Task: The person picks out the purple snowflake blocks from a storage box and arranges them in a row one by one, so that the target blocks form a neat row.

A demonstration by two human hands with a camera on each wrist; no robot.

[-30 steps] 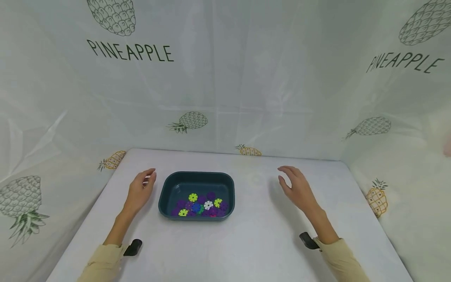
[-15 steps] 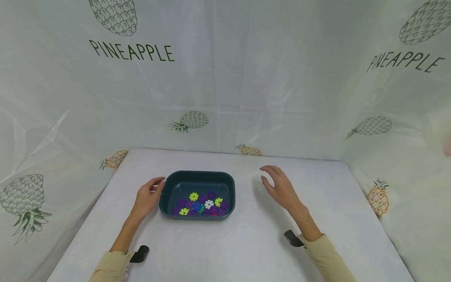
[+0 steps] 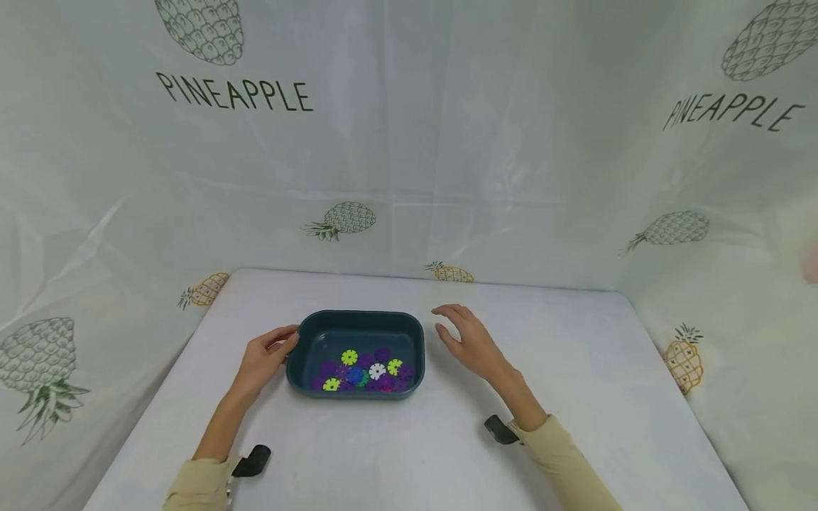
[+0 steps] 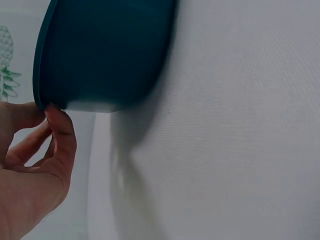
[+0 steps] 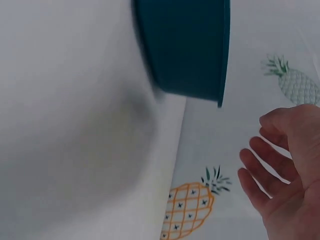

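A dark teal rectangular tub (image 3: 358, 321) sits on the white table, with several flower-shaped plastic discs (image 3: 377, 371) in purple, yellow, blue, green and white heaped toward its near side. My left hand (image 3: 260, 362) is at the tub's left end. In the left wrist view, the thumb and fingers of that hand (image 4: 37, 170) pinch the tub's rim (image 4: 42, 60). Just right of the tub is my right hand (image 3: 473, 345), fingers spread and gently bent, holding nothing. The right wrist view shows a gap between this hand (image 5: 287, 165) and the tub's wall (image 5: 185, 50).
The white tabletop (image 3: 383, 454) reaches back to a hanging pale sheet (image 3: 409, 156) printed with pineapples and lettering. Black wrist devices (image 3: 501, 430) stick out at both cuffs. A small pinkish patch (image 3: 811, 264) shows at the far right edge.
My left hand has moved right to the tub and taken hold of its rim. My right hand has come leftward across the table, close to the tub's right end. The tub has stayed put.
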